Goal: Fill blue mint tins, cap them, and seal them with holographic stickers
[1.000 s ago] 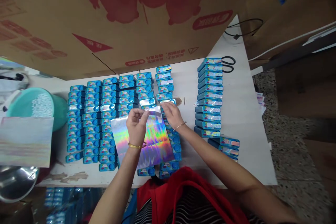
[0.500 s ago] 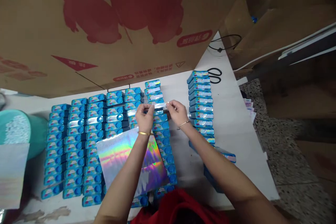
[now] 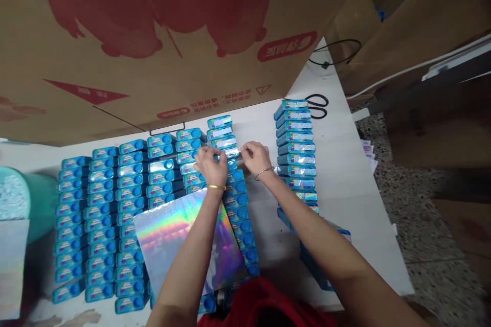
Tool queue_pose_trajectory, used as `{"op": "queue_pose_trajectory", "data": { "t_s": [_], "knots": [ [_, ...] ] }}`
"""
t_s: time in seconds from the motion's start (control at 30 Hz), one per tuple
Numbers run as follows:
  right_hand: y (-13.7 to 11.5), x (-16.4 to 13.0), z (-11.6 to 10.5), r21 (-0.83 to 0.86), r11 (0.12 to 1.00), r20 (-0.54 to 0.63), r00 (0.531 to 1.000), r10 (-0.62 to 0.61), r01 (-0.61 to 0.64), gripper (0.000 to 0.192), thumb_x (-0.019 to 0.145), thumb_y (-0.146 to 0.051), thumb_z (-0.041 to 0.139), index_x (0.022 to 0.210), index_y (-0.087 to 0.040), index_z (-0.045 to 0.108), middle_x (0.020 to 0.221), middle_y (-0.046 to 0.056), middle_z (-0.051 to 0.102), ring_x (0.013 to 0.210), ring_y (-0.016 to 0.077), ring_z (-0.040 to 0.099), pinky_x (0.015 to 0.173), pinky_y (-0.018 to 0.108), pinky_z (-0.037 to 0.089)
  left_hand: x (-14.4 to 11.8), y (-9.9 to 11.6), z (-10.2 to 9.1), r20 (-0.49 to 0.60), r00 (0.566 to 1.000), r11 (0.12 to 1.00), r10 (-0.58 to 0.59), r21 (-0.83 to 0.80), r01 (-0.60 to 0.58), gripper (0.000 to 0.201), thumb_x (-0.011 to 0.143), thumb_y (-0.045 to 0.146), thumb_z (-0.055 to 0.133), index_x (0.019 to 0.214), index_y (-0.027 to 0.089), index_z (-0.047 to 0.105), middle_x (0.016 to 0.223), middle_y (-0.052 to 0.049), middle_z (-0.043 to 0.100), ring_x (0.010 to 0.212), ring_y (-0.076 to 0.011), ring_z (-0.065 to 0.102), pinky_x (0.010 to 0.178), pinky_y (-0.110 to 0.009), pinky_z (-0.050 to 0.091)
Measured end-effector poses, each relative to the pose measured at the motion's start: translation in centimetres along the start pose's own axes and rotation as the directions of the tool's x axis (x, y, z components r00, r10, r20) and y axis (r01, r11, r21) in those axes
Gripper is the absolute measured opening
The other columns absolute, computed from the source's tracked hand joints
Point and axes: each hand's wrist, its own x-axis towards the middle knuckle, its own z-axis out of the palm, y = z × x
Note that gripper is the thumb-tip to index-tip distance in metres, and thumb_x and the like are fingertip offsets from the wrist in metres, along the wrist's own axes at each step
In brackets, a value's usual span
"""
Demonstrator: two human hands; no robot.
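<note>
A shiny holographic sticker strip (image 3: 232,152) is stretched between my two hands, over the top of a blue box in a column of blue boxes (image 3: 238,200). My left hand (image 3: 212,167) is closed at the strip's left end, its fingertips partly hidden. With thumb and finger, my right hand (image 3: 256,158) pinches the right end. Farther up that column, a box (image 3: 220,122) bears a similar shiny strip on top. Whether the held strip touches the box under it I cannot tell. Under my left forearm lies a holographic sheet (image 3: 169,235), resting across several boxes.
Rows of blue boxes (image 3: 100,235) stand to the left. A column of boxes with shiny strips (image 3: 295,147) stands to the right, beside black-handled scissors (image 3: 318,106). A large cardboard carton (image 3: 184,76) walls off the back. A turquoise tub (image 3: 38,199) sits at far left.
Both hands, with the strip between them, have come down closer to the box column. My left hand has turned more palm-down. The whole view has shifted slightly.
</note>
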Motion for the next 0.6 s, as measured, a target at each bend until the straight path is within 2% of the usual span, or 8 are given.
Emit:
{"op": "queue_pose_trajectory", "data": {
  "t_s": [0.07, 0.17, 0.23, 0.3, 0.37, 0.47, 0.53, 0.6],
  "knots": [
    [0.4, 0.0, 0.4, 0.031, 0.999, 0.012, 1.0, 0.022, -0.023, 0.022, 0.089, -0.032, 0.049, 0.076, -0.019, 0.062, 0.08, 0.005, 0.061, 0.083, 0.0204, 0.053, 0.078, 0.032, 0.034, 0.1, -0.1, -0.1, -0.013, 1.0, 0.999, -0.009, 0.033, 0.01, 0.014, 0.076, 0.029, 0.065, 0.084, 0.02, 0.058, 0.105, -0.011, 0.056, 0.107, -0.0337, 0.048, 0.09, -0.052, 0.035],
    [1.0, -0.6, 1.7, 0.177, 0.983, -0.057, 0.997, 0.056, -0.045, 0.023, 0.087, -0.033, 0.051, 0.096, -0.019, 0.067, 0.081, 0.005, 0.059, 0.079, 0.0192, 0.054, 0.074, 0.031, 0.039, 0.4, 0.0, -0.6, -0.036, 0.998, 0.993, -0.059, 0.098, 0.062, 0.046, 0.069, 0.035, 0.073, 0.106, 0.019, 0.051, 0.115, -0.014, 0.052, 0.112, -0.0351, 0.046, 0.092, -0.052, 0.036],
    [1.5, -1.4, 2.8, 0.293, 0.956, -0.117, 0.993, 0.023, 0.012, 0.03, 0.088, -0.028, 0.047, 0.11, -0.019, 0.066, 0.084, 0.005, 0.058, 0.078, 0.0187, 0.054, 0.072, 0.031, 0.042, 0.7, 0.2, -0.8, -0.024, 0.995, 0.984, -0.098, 0.145, 0.1, 0.058, 0.065, 0.037, 0.076, 0.112, 0.021, 0.046, 0.12, -0.014, 0.05, 0.114, -0.0351, 0.046, 0.093, -0.051, 0.037],
    [2.1, -2.1, 3.6, 0.336, 0.938, -0.141, 0.989, -0.041, 0.087, 0.037, 0.089, -0.022, 0.04, 0.115, -0.02, 0.067, 0.086, 0.006, 0.057, 0.082, 0.0191, 0.055, 0.074, 0.032, 0.044, 0.9, 0.5, -0.8, -0.006, 0.992, 0.978, -0.125, 0.168, 0.124, 0.059, 0.065, 0.036, 0.077, 0.113, 0.022, 0.045, 0.121, -0.013, 0.05, 0.116, -0.0346, 0.046, 0.094, -0.051, 0.037],
    [2.6, -2.5, 3.8, 0.262, 0.959, -0.108, 0.991, -0.082, 0.108, 0.043, 0.088, -0.015, 0.038, 0.118, -0.024, 0.067, 0.088, 0.006, 0.059, 0.087, 0.0205, 0.054, 0.078, 0.034, 0.043, 1.1, 0.7, -0.6, 0.009, 0.989, 0.974, -0.149, 0.173, 0.145, 0.059, 0.064, 0.035, 0.077, 0.112, 0.022, 0.045, 0.121, -0.012, 0.05, 0.117, -0.0348, 0.046, 0.094, -0.052, 0.037],
    [2.9, -2.5, 2.7, 0.009, 0.995, -0.007, 0.995, -0.098, 0.098, 0.045, 0.085, -0.01, 0.042, 0.117, -0.027, 0.068, 0.094, 0.007, 0.062, 0.09, 0.0236, 0.051, 0.079, 0.038, 0.04, 1.5, 0.3, -0.9, 0.037, 0.986, 0.977, -0.163, 0.143, 0.156, 0.057, 0.064, 0.033, 0.078, 0.111, 0.021, 0.048, 0.121, -0.012, 0.05, 0.116, -0.0344, 0.046, 0.093, -0.051, 0.038],
    [2.3, -2.7, 1.5, -0.112, 0.987, -0.01, 0.993, -0.114, 0.112, 0.041, 0.087, -0.013, 0.043, 0.119, -0.025, 0.066, 0.1, 0.01, 0.062, 0.092, 0.0255, 0.049, 0.078, 0.039, 0.039, 1.5, -0.9, -2.2, 0.098, 0.992, 0.996, -0.077, 0.058, 0.071, 0.041, 0.072, 0.032, 0.072, 0.106, 0.021, 0.051, 0.114, -0.01, 0.054, 0.109, -0.0291, 0.052, 0.091, -0.045, 0.04],
    [0.9, -3.4, 0.5, -0.137, 0.979, -0.069, 0.985, -0.158, 0.147, 0.038, 0.092, -0.022, 0.041, 0.123, -0.021, 0.063, 0.105, 0.011, 0.06, 0.095, 0.0261, 0.048, 0.08, 0.039, 0.038, 1.2, -2.7, -4.6, 0.181, 0.977, 0.993, 0.114, -0.043, -0.107, 0.019, 0.084, 0.03, 0.059, 0.099, 0.02, 0.056, 0.104, -0.007, 0.059, 0.099, -0.0224, 0.056, 0.088, -0.038, 0.041]
  ]
}}
